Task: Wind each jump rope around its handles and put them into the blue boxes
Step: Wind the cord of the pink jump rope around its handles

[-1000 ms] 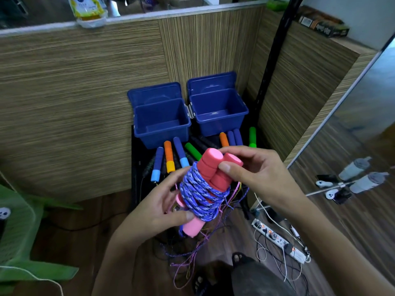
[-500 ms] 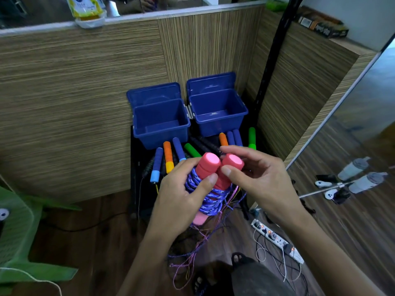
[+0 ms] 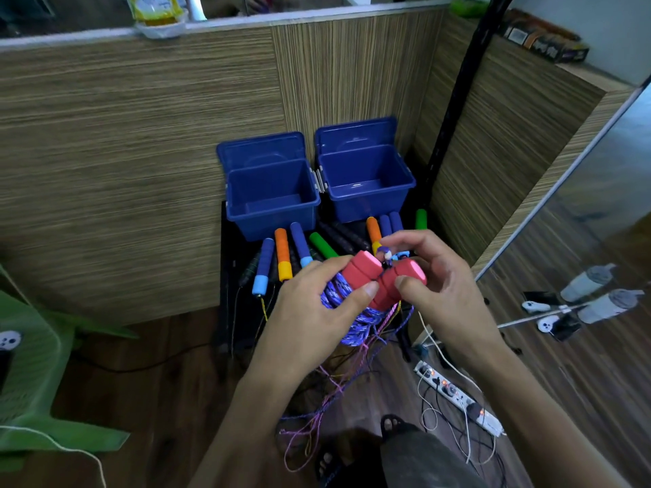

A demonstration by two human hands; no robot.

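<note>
Since half a second ago the pink handles [image 3: 382,280] have splayed apart at their tops into a V, and a rope end [image 3: 384,256] now shows in the gap between them — the left hand [image 3: 310,325] sits higher on the bundle. The left hand wraps the purple rope coil [image 3: 352,322], thumb pressed on the left handle; the right hand [image 3: 444,294] pinches the right handle, fingers curled over its top. The bundle is held between both hands, above the small black table [image 3: 229,262], in front of the two open blue boxes [image 3: 271,191]. Loose handles [image 3: 281,253] lie on the table below the boxes.
</note>
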